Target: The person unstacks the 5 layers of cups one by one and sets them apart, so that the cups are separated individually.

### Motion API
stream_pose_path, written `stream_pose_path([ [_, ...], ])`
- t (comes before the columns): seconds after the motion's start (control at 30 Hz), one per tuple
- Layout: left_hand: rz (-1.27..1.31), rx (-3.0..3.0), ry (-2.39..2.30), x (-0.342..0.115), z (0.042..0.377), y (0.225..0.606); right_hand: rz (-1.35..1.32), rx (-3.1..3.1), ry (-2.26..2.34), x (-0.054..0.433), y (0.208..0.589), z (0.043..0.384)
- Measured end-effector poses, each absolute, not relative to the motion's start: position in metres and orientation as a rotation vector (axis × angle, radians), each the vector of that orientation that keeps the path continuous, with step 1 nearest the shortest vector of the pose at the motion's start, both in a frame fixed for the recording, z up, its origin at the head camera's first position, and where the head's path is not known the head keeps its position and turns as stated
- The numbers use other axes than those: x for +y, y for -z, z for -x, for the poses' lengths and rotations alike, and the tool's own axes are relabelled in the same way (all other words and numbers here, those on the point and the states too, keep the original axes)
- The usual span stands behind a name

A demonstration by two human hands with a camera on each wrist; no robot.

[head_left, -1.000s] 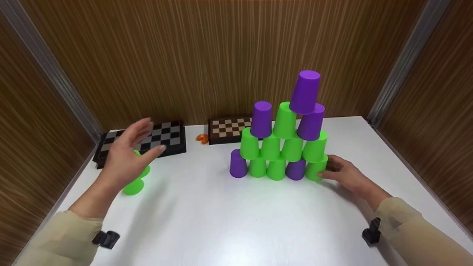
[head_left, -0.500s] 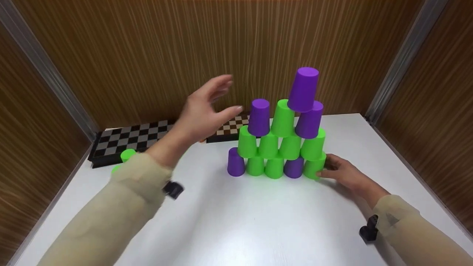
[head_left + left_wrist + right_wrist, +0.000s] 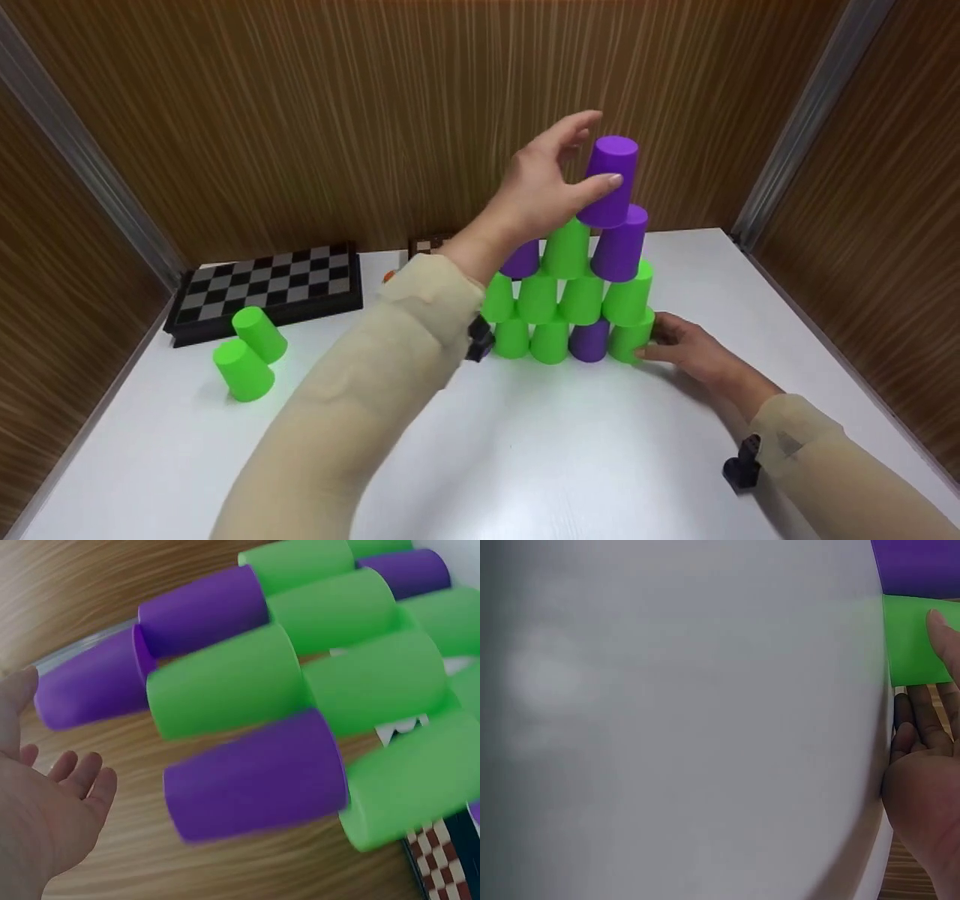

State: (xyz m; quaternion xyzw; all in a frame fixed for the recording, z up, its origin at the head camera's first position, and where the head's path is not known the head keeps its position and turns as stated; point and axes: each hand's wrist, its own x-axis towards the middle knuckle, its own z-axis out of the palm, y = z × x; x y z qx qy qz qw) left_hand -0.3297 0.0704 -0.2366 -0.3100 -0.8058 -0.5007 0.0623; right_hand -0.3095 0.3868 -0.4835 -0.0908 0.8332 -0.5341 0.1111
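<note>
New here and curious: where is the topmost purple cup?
In the head view, the topmost purple cup stands right of centre, atop a green cup and a lower purple cup, beside the left hand.

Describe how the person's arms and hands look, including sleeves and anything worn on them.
The left hand and right hand are bare, with no gloves. Loose beige sleeves, left and right, cover the forearms. A small black device sits near each cuff, left and right. No cables show.
</note>
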Motion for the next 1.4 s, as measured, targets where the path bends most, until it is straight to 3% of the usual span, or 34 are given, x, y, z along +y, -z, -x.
stream_pose_path([
  [0.33,0.987,-2.448,1.581,0.090,0.330,0.240,0.298,2.455,1.564,0.384,0.484,0.311],
  [0.6,0.929,-2.414,1.590,0.076,0.328,0.239,0.314,2.426,1.613,0.378,0.487,0.311],
  [1.07,0.709,-2.310,1.664,-0.028,0.321,0.241,0.312,2.446,1.589,0.388,0.486,0.315],
  [1.4,0.492,-2.401,1.539,-0.126,0.291,0.286,0.306,2.467,1.547,0.395,0.488,0.316],
])
